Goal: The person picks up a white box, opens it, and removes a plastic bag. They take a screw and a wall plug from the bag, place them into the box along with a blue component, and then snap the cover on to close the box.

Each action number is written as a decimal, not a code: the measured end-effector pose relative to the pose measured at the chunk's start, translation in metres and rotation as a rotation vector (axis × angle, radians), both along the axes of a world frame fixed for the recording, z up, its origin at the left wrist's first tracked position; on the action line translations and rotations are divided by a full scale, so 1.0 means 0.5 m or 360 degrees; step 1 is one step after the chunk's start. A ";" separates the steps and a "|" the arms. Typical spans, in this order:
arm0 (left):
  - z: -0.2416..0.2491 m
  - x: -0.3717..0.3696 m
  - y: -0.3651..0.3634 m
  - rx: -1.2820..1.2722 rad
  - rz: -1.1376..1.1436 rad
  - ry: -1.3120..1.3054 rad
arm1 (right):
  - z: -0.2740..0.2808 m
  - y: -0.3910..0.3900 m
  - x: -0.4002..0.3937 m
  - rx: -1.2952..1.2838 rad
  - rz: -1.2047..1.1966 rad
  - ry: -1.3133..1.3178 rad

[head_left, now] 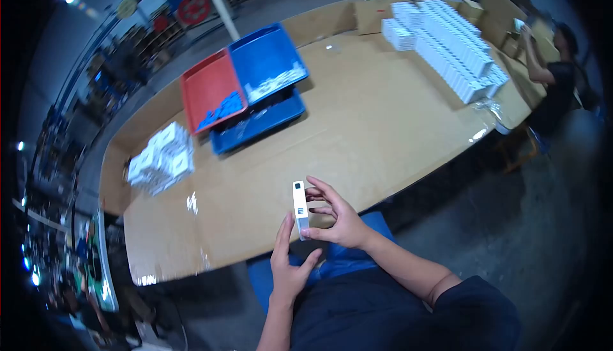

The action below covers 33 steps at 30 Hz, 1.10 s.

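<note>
A slim white box (300, 203) with small dark printing stands upright near the table's front edge, narrow side toward me. My right hand (339, 217) grips it from the right, thumb at its lower end and fingers behind its side. On the other side, my left hand (292, 265) is open, its fingers pointing up and its thumb spread away. The left fingertips come close to the box's lower left side.
A red tray (203, 81) with blue pieces and a blue tray (265, 51) with white pieces rest above another blue tray (258, 127). White boxes (163, 158) are piled left; long rows of white boxes (447, 47) stand right. A person (557, 76) works beyond the cardboard-covered table (357, 121).
</note>
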<state>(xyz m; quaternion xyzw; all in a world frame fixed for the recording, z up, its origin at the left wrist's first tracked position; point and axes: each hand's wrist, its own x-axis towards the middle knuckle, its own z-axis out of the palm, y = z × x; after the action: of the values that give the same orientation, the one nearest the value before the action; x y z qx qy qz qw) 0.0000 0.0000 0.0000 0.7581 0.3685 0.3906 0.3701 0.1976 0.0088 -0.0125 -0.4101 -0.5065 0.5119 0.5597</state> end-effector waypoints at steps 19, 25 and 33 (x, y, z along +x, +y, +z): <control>-0.132 0.187 0.177 0.0234 0.0031 0.0331 | -0.049 0.410 0.821 0.0055 -0.1732 -0.0864; -0.176 0.208 0.188 0.0247 0.0115 0.0462 | -0.014 0.565 1.069 -0.0134 -0.2155 -0.1166; -0.176 0.217 0.198 0.0179 0.0196 0.0653 | 0.033 0.681 1.212 -0.0223 -0.2134 -0.1259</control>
<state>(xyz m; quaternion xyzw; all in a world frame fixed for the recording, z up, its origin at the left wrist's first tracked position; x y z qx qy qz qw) 0.1085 0.0992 -0.0882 0.8172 0.4593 0.2699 0.2200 0.8038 0.3493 0.0040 -0.8149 -0.2789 -0.0890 0.5003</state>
